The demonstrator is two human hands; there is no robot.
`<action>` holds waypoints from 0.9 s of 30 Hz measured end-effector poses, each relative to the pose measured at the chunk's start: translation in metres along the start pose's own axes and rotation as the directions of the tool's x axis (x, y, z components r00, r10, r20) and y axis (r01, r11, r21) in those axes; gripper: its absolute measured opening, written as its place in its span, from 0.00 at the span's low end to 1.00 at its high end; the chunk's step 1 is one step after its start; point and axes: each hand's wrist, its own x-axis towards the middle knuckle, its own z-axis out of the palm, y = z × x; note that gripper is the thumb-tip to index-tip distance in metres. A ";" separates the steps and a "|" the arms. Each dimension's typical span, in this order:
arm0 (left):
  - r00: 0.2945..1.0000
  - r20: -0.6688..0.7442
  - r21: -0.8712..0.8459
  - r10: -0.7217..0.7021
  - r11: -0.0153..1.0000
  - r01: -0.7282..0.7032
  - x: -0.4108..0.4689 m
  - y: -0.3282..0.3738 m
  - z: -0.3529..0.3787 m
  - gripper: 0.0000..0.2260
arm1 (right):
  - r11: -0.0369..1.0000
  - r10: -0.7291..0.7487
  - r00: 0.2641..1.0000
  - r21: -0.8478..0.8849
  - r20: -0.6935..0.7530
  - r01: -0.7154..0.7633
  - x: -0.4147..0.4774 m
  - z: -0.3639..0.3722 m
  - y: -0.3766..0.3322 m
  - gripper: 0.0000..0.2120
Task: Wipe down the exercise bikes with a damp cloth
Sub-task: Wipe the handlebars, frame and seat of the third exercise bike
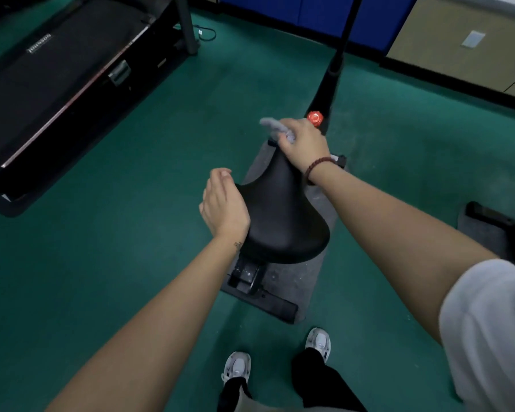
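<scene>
Green gym floor [131, 248]; the bike's black saddle [283, 212] sits mid-frame. My right hand [305, 144] curls its fingers round the grey cloth [272, 126] at the saddle's nose. My left hand [223, 203], fingers straight and together, touches its left edge. Next, I judge: draw the cloth back along the saddle.

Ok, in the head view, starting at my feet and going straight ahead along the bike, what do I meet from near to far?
shoes → rear base bar → saddle → right hand gripping the cloth → red knob → black post
</scene>
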 end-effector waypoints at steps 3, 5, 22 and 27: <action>1.000 -0.019 0.002 0.024 1.000 -0.024 -0.002 -0.002 0.000 0.13 | 0.913 0.300 0.954 0.288 0.006 -0.289 0.004 -0.008 0.002 0.15; 0.999 -0.023 0.002 0.029 1.000 -0.029 -0.003 -0.004 -0.001 0.13 | 0.843 0.386 0.923 0.409 -0.003 -0.351 -0.007 -0.005 0.006 0.15; 0.802 0.379 0.311 0.462 0.752 -0.580 -0.032 0.007 -0.006 0.09 | 0.836 0.533 0.772 -0.072 0.347 -0.544 -0.169 -0.059 0.014 0.20; 0.601 0.587 0.129 0.542 0.671 -0.731 -0.058 0.059 0.031 0.07 | 0.795 0.605 0.638 -0.323 0.476 -0.513 -0.191 -0.112 0.067 0.18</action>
